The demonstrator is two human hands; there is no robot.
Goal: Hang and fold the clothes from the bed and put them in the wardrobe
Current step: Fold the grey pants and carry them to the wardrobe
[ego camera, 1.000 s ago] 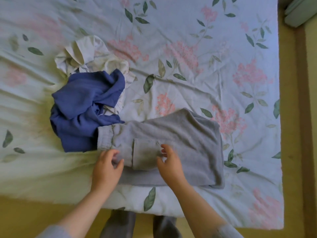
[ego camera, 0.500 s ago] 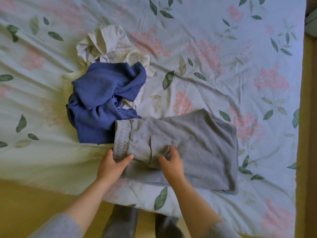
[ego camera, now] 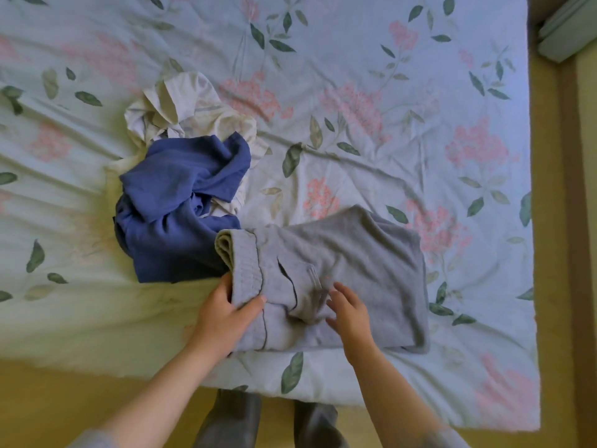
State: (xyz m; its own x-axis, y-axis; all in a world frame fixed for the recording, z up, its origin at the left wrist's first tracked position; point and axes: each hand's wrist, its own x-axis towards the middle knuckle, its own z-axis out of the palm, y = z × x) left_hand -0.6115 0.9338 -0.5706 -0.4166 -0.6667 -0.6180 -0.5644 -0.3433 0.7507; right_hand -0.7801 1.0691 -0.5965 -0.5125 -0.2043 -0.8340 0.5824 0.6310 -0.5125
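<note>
Three garments lay on the floral bed cover [ego camera: 403, 101], and two hands were in play. The folded grey sweatpants [ego camera: 365, 263] sat near the bed's near edge, waistband to the left. The left hand [ego camera: 223, 313] gripped that waistband, thumb on top and fingers tucked out of sight beneath the fabric. The right hand [ego camera: 350, 313] was spread, fingers loose, over the pocket and holding nothing; it was too blurred to say whether it was pressing down. A crumpled blue garment [ego camera: 174, 205] touched the waistband's far left side and half buried a cream garment [ego camera: 184, 108] behind it. A pale folded item [ego camera: 570, 30] was cut off at the far right corner.
</note>
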